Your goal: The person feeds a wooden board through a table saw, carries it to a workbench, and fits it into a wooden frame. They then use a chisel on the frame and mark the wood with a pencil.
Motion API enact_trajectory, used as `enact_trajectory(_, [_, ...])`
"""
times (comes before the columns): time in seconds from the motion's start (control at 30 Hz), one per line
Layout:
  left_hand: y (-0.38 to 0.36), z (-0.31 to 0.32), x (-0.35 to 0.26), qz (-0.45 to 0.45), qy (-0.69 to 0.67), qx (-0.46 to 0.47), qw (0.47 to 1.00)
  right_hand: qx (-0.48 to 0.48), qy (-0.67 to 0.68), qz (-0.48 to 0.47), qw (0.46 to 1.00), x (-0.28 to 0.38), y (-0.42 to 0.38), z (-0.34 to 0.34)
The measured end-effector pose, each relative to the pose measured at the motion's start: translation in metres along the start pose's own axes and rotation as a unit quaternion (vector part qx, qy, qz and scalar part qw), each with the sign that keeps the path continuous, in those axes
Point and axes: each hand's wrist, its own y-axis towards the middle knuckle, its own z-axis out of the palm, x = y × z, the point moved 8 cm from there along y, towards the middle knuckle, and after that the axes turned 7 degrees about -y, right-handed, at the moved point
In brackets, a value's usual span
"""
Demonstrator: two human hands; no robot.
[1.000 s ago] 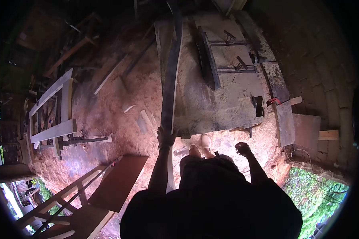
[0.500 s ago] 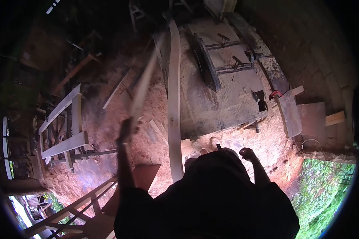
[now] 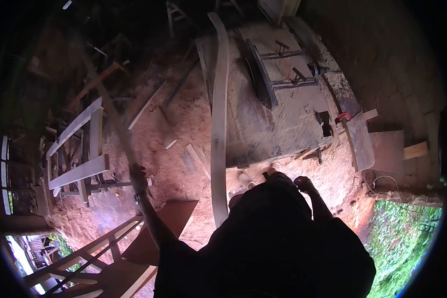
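Offcut strip held out to the left, long plank left on the saw table

Offcut strip point(image 3: 115, 119), a thin and motion-blurred length of wood, rises up and away from the left hand point(image 3: 138, 178), which is closed around its lower end. The hand sits at the near end of the strip, so almost all of its length reaches beyond the grip, angled toward the stacked wooden frames point(image 3: 79, 149) on the left. The arm is stretched out to the person's left, over the sawdust-covered floor point(image 3: 179, 124).

The right hand point(image 3: 303, 184) is curled into a loose fist near the near edge of the saw table point(image 3: 283, 124). It appears to hold nothing, though the dim light makes this hard to confirm.

A long pale plank point(image 3: 219, 109) lies along the left edge of the saw table, with its near end hanging past the near edge beside the person's body. Neither hand touches it.

Risks, as a judgement: gripped only at one end, the strip could whip or slip free, and its far tip could strike the frames. The unsupported plank could tip or slide off the table edge if bumped. The saw blade point(image 3: 257, 74) stands exposed in the table, and loose scraps on the floor could cause a stumble toward it.
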Motion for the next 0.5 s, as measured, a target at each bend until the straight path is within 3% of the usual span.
enact_trajectory(0.03, [-0.013,0.011,0.031,-0.043,0.020,0.019,0.999,0.045,0.180,0.097,0.978,-0.024,-0.001,0.009])
enact_trajectory(0.07, [-0.030,0.029,0.067,-0.085,0.039,0.041,0.995,0.036,0.171,0.058,0.983,-0.038,0.004,0.007])
enact_trajectory(0.1, [-0.050,0.049,0.095,-0.028,0.122,-0.032,0.992,0.028,0.165,0.023,0.986,-0.048,0.002,0.005])
enact_trajectory(0.13, [-0.072,0.075,0.150,-0.133,0.157,0.076,0.976,0.048,0.142,0.058,0.987,-0.052,-0.005,0.001])
enact_trajectory(0.17, [-0.112,0.112,0.216,-0.104,0.380,0.197,0.898,0.070,0.122,0.098,0.985,-0.053,-0.011,-0.004])
enact_trajectory(0.2, [-0.154,0.124,0.213,-0.228,0.403,0.261,0.847,0.071,0.150,0.221,0.961,-0.065,-0.019,-0.006])
enact_trajectory(0.23, [-0.193,0.122,0.154,-0.320,0.365,0.326,0.811,0.084,0.153,0.248,0.953,-0.082,-0.020,-0.006])
enact_trajectory(0.27, [-0.240,0.156,0.232,-0.251,0.274,0.475,0.798,0.071,0.210,0.220,0.950,-0.085,-0.025,-0.014])
enact_trajectory(0.3, [-0.276,0.167,0.249,-0.256,0.252,0.506,0.784,0.045,0.062,0.244,0.967,-0.087,-0.029,-0.027])
enact_trajectory(0.33, [-0.292,0.175,0.233,-0.262,0.239,0.500,0.790,0.008,0.030,0.242,0.970,-0.089,-0.034,-0.041])
enact_trajectory(0.37, [-0.307,0.182,0.218,-0.269,0.224,0.495,0.795,-0.043,0.031,0.102,0.993,-0.115,-0.029,-0.044])
enact_trajectory(0.4, [-0.322,0.186,0.212,-0.277,0.209,0.483,0.804,-0.032,0.116,0.134,0.984,-0.145,-0.034,-0.041])
enact_trajectory(0.47, [-0.343,0.191,0.186,-0.303,0.173,0.452,0.821,-0.056,0.254,0.234,0.937,-0.129,-0.061,-0.053])
enact_trajectory(0.5, [-0.355,0.191,0.181,-0.318,0.145,0.429,0.833,-0.074,0.163,0.318,0.931,-0.123,-0.069,-0.061])
